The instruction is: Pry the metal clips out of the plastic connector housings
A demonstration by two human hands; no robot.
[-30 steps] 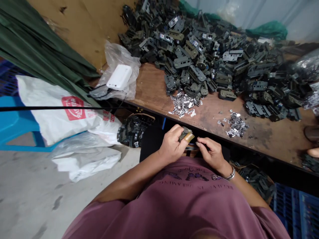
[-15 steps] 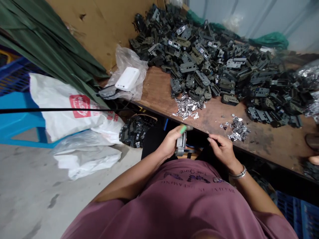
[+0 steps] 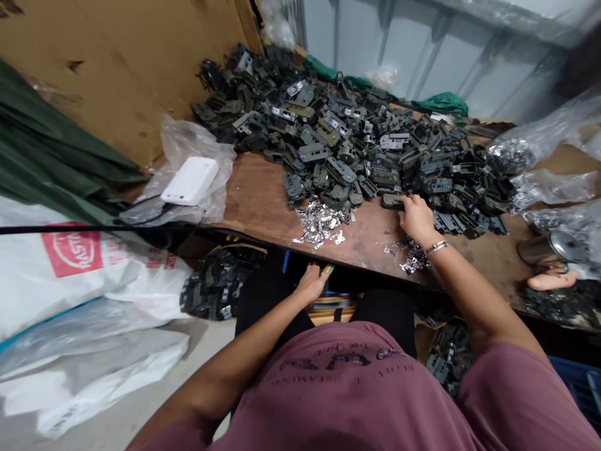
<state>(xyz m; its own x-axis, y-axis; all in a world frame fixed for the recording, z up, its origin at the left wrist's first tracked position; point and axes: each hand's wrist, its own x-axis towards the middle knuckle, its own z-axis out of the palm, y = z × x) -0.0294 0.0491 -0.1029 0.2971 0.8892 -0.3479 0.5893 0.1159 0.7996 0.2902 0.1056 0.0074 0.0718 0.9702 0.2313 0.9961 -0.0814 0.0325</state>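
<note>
My right hand (image 3: 417,219) reaches over the wooden bench (image 3: 253,194), its fingers closed on the end of a dark metal part (image 3: 391,201) at the front of a large heap of similar parts (image 3: 328,134). Near my right wrist lies a small pile of shiny metal clips (image 3: 415,255). A second pile of clips (image 3: 322,220) sits further left on the bench. My left hand (image 3: 313,283) is low in front of the bench edge, above my lap, with green on a fingertip; no metal part shows in it, and its fingers are partly hidden.
A white device (image 3: 190,180) rests on clear plastic at the bench's left. Below stands a container of dark parts (image 3: 218,282), beside white sacks (image 3: 117,269). At right are a metal cup (image 3: 554,247) and another person's hand (image 3: 551,280).
My right hand has moved from the bench edge to the heap and taken hold of a part. The metal part that was in my left hand no longer shows. The view has shifted right.
</note>
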